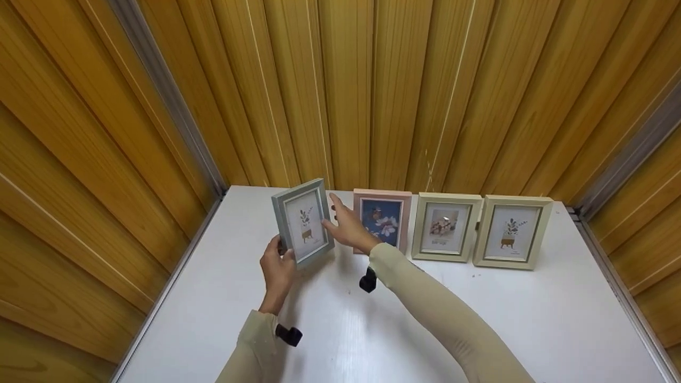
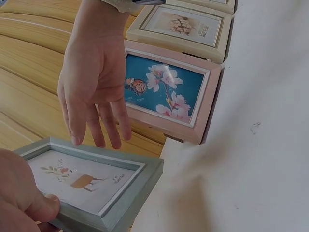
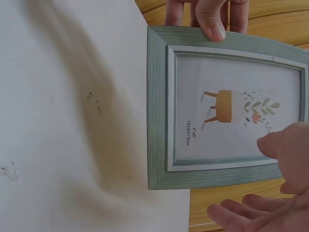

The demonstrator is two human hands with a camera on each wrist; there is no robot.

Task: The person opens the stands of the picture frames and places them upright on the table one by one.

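A grey-green picture frame [image 1: 304, 223] with a potted-plant print stands tilted over the left part of the white table. My left hand [image 1: 277, 266] grips its left edge low down, thumb on the front and fingers behind, as the right wrist view of the frame [image 3: 161, 111] also shows. At the frame's other side is my right hand [image 1: 348, 226], its fingers extended and spread, thumb near the front edge. In the left wrist view the right hand [image 2: 96, 87] shows its palm with nothing in it.
A pink frame [image 1: 409, 213] with a blossom picture stands right of my right hand. Two cream frames [image 1: 447, 257] [image 1: 503, 264] stand farther right in the same row. Wood-panelled walls [image 1: 346, 96] rise behind and beside the white table [image 1: 340, 330].
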